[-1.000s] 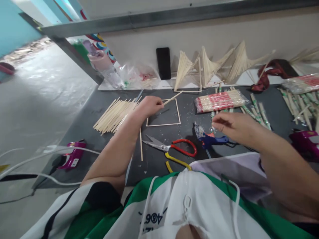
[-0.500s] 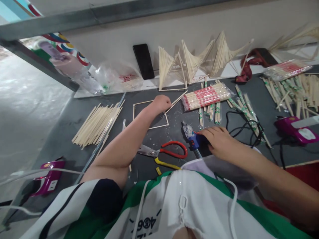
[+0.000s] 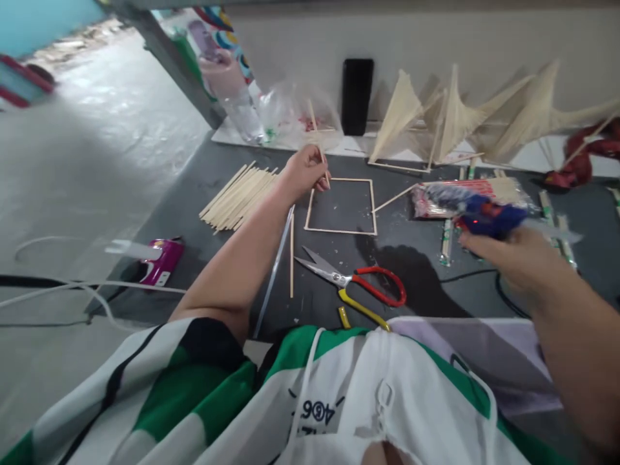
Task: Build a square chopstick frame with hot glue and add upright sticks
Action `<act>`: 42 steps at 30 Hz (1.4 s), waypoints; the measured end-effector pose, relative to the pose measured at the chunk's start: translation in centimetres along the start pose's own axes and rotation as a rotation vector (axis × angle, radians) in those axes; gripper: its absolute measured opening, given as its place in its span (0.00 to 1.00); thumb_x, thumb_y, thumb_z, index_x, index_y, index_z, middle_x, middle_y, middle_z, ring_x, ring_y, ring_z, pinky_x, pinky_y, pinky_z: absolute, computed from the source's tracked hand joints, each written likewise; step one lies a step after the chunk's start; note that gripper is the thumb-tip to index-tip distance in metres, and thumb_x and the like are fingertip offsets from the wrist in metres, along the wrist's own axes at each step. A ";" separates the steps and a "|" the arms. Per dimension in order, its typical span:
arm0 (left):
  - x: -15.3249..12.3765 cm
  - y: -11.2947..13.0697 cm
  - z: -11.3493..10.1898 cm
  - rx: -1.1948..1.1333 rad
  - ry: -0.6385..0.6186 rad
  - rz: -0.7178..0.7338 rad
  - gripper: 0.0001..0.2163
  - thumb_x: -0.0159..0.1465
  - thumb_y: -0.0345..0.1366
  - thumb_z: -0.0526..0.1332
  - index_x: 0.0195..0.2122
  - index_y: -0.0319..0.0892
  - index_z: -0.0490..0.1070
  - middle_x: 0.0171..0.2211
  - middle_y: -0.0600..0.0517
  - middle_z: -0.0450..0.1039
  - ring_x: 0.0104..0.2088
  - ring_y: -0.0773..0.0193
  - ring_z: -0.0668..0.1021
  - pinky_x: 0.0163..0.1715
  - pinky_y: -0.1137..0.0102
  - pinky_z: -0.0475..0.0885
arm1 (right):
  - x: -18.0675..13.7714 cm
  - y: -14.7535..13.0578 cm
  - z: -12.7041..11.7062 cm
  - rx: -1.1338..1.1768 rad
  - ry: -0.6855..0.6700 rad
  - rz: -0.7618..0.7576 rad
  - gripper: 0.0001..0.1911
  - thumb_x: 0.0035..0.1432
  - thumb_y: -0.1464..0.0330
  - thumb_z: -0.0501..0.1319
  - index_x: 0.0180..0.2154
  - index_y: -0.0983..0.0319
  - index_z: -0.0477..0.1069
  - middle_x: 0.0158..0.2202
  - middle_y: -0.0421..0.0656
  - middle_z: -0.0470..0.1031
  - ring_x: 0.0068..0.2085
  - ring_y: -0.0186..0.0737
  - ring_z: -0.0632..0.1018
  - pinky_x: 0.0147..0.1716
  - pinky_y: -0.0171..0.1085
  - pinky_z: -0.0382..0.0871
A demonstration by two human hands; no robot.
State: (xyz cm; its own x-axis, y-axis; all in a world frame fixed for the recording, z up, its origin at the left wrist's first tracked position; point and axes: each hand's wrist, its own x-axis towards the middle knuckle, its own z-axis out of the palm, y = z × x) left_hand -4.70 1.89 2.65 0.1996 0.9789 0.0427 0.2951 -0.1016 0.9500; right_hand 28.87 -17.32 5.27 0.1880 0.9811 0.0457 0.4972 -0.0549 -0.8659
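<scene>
My left hand (image 3: 304, 171) is closed round a thin wooden stick (image 3: 313, 121) that stands almost upright, its lower end by the upper left corner of a square stick frame (image 3: 341, 231) lying on the table. Another stick (image 3: 394, 198) slants from the frame's right side toward a plastic-wrapped pack of chopsticks (image 3: 501, 189). Raised over the table on the right, my right hand (image 3: 530, 258) grips a blue glue gun (image 3: 494, 216), blurred by motion, its nozzle pointing left. Scissors (image 3: 341, 279) with one red and one yellow handle lie open below the frame.
Loose sticks (image 3: 237, 200) are piled at left, near a clear glue stick (image 3: 276, 271) and a magenta device (image 3: 162, 261). Along the back stand a bottle (image 3: 227, 84), a plastic bag (image 3: 290, 113), a phone (image 3: 357, 97) and a twisted stick model (image 3: 455, 119). A dark cord (image 3: 506, 297) lies at right.
My right hand has lifted the glue gun off the table. My left hand has moved from the frame's right side to its upper left corner, now with an upright stick. The view has shifted left.
</scene>
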 end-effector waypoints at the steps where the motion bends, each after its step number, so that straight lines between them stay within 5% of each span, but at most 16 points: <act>1: 0.4 -0.6 -0.8 -0.018 0.053 0.010 0.05 0.65 0.29 0.61 0.36 0.43 0.64 0.26 0.56 0.77 0.22 0.70 0.78 0.25 0.73 0.72 | 0.8 -1.0 0.7 0.166 0.016 0.048 0.08 0.50 0.64 0.71 0.33 0.55 0.76 0.31 0.42 0.74 0.31 0.44 0.74 0.34 0.44 0.69; 5: 2.1 -3.7 -2.1 -0.059 0.199 0.117 0.07 0.68 0.27 0.61 0.34 0.43 0.65 0.28 0.57 0.77 0.23 0.73 0.75 0.27 0.73 0.70 | 3.8 -5.3 5.3 0.582 -0.181 0.011 0.07 0.49 0.69 0.71 0.32 0.58 0.76 0.26 0.37 0.69 0.26 0.34 0.68 0.28 0.37 0.65; 10: 3.5 -6.7 -1.8 -0.059 0.252 0.225 0.10 0.68 0.22 0.61 0.35 0.43 0.65 0.26 0.62 0.76 0.27 0.75 0.75 0.34 0.74 0.72 | 5.9 -8.9 9.3 0.515 -0.214 -0.083 0.05 0.53 0.74 0.68 0.34 0.61 0.77 0.34 0.41 0.76 0.26 0.31 0.71 0.24 0.35 0.64; 16: 3.3 -7.7 -1.6 -0.127 0.249 0.282 0.07 0.73 0.29 0.60 0.40 0.46 0.62 0.30 0.64 0.76 0.29 0.76 0.77 0.34 0.74 0.74 | 5.8 -9.4 7.5 0.394 -0.225 -0.317 0.04 0.57 0.73 0.66 0.35 0.59 0.76 0.35 0.38 0.77 0.28 0.32 0.73 0.26 0.35 0.65; 19: 3.4 -7.6 -1.7 -0.186 0.246 0.331 0.08 0.73 0.37 0.61 0.42 0.49 0.60 0.30 0.64 0.76 0.28 0.74 0.77 0.30 0.74 0.73 | 5.6 -7.7 6.0 0.305 -0.209 -0.223 0.04 0.57 0.72 0.67 0.35 0.57 0.76 0.32 0.38 0.76 0.28 0.35 0.73 0.27 0.37 0.66; 24: 3.0 -7.1 -1.7 -0.151 0.252 0.418 0.07 0.75 0.37 0.55 0.43 0.48 0.53 0.27 0.65 0.75 0.19 0.74 0.73 0.18 0.76 0.66 | 4.8 -5.1 5.5 0.242 -0.162 -0.071 0.07 0.54 0.77 0.66 0.32 0.59 0.75 0.27 0.38 0.74 0.24 0.34 0.71 0.23 0.36 0.65; 28: 2.6 -6.9 -1.9 -0.057 0.320 0.327 0.08 0.71 0.38 0.59 0.46 0.49 0.58 0.31 0.66 0.75 0.25 0.79 0.75 0.26 0.79 0.70 | 4.1 -6.3 6.3 0.266 -0.230 -0.078 0.05 0.55 0.76 0.66 0.33 0.60 0.74 0.24 0.38 0.71 0.24 0.34 0.72 0.23 0.35 0.66; 32: 2.8 -7.4 -2.1 -0.068 0.293 0.193 0.12 0.62 0.51 0.68 0.39 0.54 0.68 0.31 0.62 0.78 0.29 0.70 0.79 0.32 0.66 0.78 | 4.8 -9.2 8.4 0.295 -0.271 -0.120 0.05 0.58 0.73 0.65 0.30 0.59 0.73 0.22 0.37 0.69 0.24 0.33 0.72 0.24 0.34 0.67; 36: 3.2 -8.3 -2.0 -0.123 0.361 0.180 0.22 0.57 0.66 0.65 0.35 0.52 0.73 0.29 0.62 0.79 0.34 0.70 0.77 0.42 0.65 0.77 | 7.6 -11.2 12.1 0.373 -0.291 -0.078 0.06 0.59 0.71 0.65 0.30 0.59 0.72 0.23 0.37 0.72 0.22 0.32 0.71 0.23 0.32 0.68; 42: 2.8 -8.7 -1.8 -0.115 0.249 0.164 0.09 0.65 0.45 0.64 0.35 0.47 0.75 0.38 0.52 0.81 0.39 0.65 0.81 0.43 0.67 0.76 | 11.8 -9.5 16.8 0.418 -0.338 -0.049 0.06 0.57 0.71 0.65 0.28 0.59 0.70 0.21 0.38 0.71 0.20 0.32 0.70 0.20 0.34 0.69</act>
State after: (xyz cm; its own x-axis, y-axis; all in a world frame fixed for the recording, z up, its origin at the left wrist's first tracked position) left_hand -8.39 5.85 -4.89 -0.0029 0.9658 0.2594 0.1674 -0.2552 0.9523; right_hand 12.14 -2.11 5.72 -0.1444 0.9895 -0.0117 0.1059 0.0037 -0.9944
